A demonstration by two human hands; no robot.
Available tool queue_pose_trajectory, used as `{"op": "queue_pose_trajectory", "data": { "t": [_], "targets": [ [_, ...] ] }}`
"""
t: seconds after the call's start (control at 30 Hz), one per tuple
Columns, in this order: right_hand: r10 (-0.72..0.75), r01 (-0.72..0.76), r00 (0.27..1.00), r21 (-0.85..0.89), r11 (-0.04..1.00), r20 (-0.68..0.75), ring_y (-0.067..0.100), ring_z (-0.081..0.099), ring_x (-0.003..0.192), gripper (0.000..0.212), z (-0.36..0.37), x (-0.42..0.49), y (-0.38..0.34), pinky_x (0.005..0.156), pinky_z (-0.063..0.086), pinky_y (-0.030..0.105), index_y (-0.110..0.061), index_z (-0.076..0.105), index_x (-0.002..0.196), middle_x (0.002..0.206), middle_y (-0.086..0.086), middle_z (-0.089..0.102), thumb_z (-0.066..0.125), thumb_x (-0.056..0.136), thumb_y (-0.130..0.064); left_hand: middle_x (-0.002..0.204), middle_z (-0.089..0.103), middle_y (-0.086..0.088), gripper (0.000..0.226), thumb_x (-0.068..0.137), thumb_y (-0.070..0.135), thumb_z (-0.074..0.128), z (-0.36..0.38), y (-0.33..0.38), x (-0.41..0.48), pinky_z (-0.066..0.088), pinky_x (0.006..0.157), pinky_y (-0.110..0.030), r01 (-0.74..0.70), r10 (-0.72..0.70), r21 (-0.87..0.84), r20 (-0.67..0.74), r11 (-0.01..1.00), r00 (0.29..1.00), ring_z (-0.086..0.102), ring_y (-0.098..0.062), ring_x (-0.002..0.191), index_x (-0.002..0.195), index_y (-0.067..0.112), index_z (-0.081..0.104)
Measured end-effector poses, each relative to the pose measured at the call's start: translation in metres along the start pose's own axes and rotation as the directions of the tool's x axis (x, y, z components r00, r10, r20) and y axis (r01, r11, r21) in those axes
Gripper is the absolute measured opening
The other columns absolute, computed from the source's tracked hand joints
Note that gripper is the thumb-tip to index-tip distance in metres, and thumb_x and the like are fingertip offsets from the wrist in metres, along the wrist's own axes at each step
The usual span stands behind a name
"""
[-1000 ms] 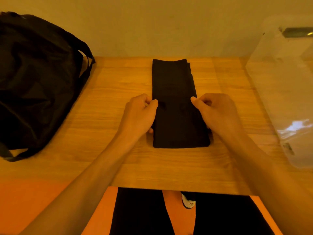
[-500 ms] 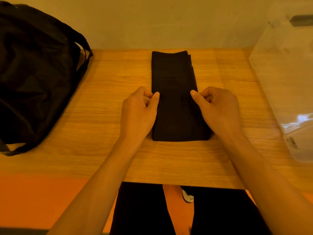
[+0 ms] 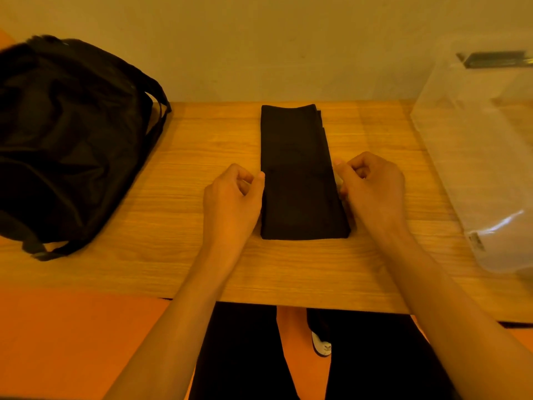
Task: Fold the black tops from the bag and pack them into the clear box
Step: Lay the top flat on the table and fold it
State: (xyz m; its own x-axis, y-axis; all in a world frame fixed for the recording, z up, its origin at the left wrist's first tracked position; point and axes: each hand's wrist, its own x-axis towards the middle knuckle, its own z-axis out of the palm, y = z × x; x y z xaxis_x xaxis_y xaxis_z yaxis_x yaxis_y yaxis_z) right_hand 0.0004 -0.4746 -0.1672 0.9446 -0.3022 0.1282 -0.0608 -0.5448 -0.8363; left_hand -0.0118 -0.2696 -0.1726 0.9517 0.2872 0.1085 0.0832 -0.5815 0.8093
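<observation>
On the wooden table [image 3: 202, 140], the black top [image 3: 300, 174] lies flat at the centre, already folded into a long narrow strip running away from the person, between the bag [image 3: 72, 140] at the left and the clear box [image 3: 476, 168] at the right. Its left hand [image 3: 230, 197] sits against the strip's left edge and the right hand [image 3: 375, 189] against the right edge, both with fingers curled and thumb tips at the cloth; whether either actually nips fabric I cannot tell. The likely next step is a crosswise fold, and that is where trouble could come. Layers at the far right corner already sit slightly offset, so an uneven lift could slide them further and skew the packet. A weak hold on one side would let that edge sag and the earlier folds fall open, most of all while carrying it across to the box.
</observation>
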Motion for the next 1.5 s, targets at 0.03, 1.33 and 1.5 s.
{"op": "queue_pose_trajectory", "data": {
  "t": [0.03, 1.33, 1.5],
  "targets": [
    [-0.022, 0.022, 1.0, 0.016, 1.0, -0.015, 0.004, 0.063, 0.066, 0.023, -0.002, -0.004, -0.002, 0.054, 0.043, 0.01, -0.024, 0.063, 0.084, 0.072, -0.007, 0.066, 0.061, 0.098, -0.042, 0.072, 0.07, 0.003, 0.018, 0.096, 0.041, 0.066, -0.005, -0.002, -0.006, 0.059, 0.065, -0.048, 0.026, -0.025, -0.03, 0.021, 0.999, 0.999, 0.069, -0.015, 0.066, 0.086, 0.026, 0.062],
    [-0.217, 0.62, 0.755, -0.566, 0.543, 0.619, 0.026, -0.003, 0.155, 0.075, 0.045, -0.03, -0.024, 0.125, -0.003, 0.045, -0.04, -0.003, 0.158, 0.169, 0.005, 0.0, -0.01, 0.09, -0.069, 0.084, 0.071, 0.009, 0.016, 0.084, 0.024, 0.081, -0.023, -0.006, -0.068, 0.062, 0.075, -0.043, 0.189, -0.163, -0.196, 0.14, 0.962, 0.977, 0.068, -0.008, 0.079, 0.09, 0.028, 0.067],
    [-0.199, 0.561, 0.797, -0.577, 0.594, 0.57, 0.026, 0.0, 0.156, 0.071, 0.043, -0.035, -0.025, 0.125, -0.003, 0.045, -0.038, 0.003, 0.16, 0.169, 0.007, 0.005, -0.001, 0.094, -0.065, 0.085, 0.071, 0.01, 0.01, 0.087, 0.029, 0.078, -0.021, -0.008, -0.067, 0.061, 0.076, -0.042, 0.178, -0.155, -0.185, 0.134, 0.966, 0.979, 0.068, -0.008, 0.079, 0.09, 0.031, 0.069]
  ]
}}
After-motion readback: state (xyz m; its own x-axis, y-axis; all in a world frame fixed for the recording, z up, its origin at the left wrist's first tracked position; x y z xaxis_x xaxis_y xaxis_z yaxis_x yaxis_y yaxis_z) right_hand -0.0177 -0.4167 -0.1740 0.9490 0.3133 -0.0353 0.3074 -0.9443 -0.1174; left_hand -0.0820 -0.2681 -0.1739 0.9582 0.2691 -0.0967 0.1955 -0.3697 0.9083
